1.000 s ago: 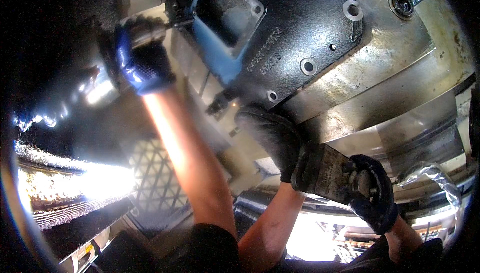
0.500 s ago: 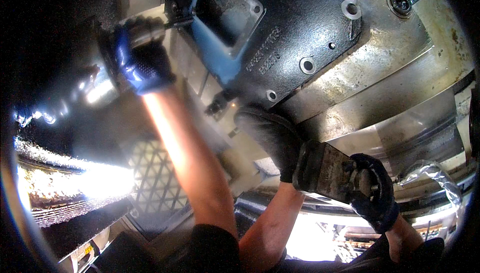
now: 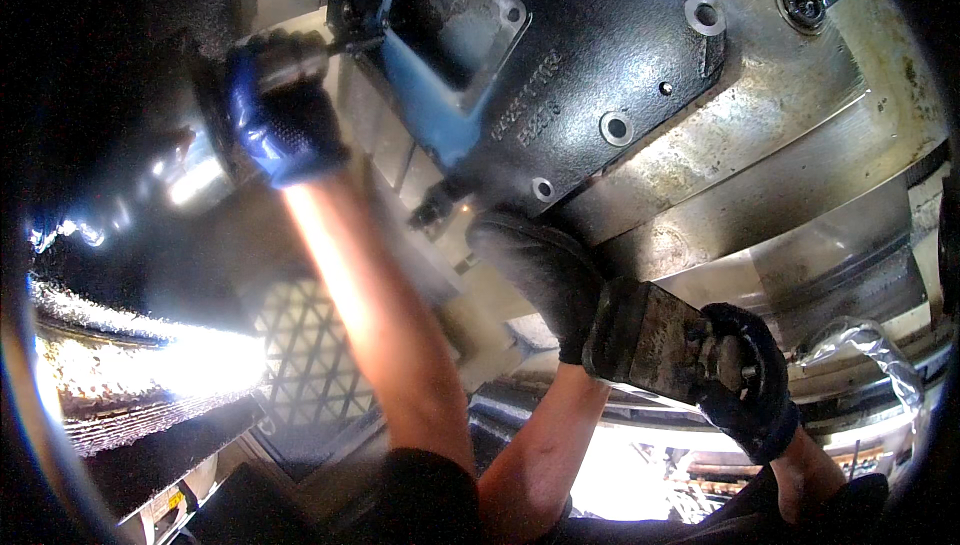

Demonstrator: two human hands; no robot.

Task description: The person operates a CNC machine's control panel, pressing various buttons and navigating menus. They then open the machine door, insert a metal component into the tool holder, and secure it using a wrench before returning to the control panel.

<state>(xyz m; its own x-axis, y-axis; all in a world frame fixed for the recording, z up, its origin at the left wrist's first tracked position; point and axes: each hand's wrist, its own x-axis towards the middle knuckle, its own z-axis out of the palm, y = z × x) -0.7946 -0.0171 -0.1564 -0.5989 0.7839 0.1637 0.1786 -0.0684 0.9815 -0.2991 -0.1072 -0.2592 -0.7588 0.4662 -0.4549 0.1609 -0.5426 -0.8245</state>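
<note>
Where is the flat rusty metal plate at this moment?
Head view, lower right: the flat rusty plate sits between two dark-gloved hands, below the dark cast housing.

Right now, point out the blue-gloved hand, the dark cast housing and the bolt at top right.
Left hand (image 3: 285, 115), head view: back of the blue glove.
Housing (image 3: 600, 35), head view: flat dark face.
Bolt (image 3: 802, 3), head view: its round head.

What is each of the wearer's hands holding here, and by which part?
The left hand grips a tool around its body, its tip at the dark casting. The right hand presses against the casting's lower edge, gripping nothing visible.
</note>
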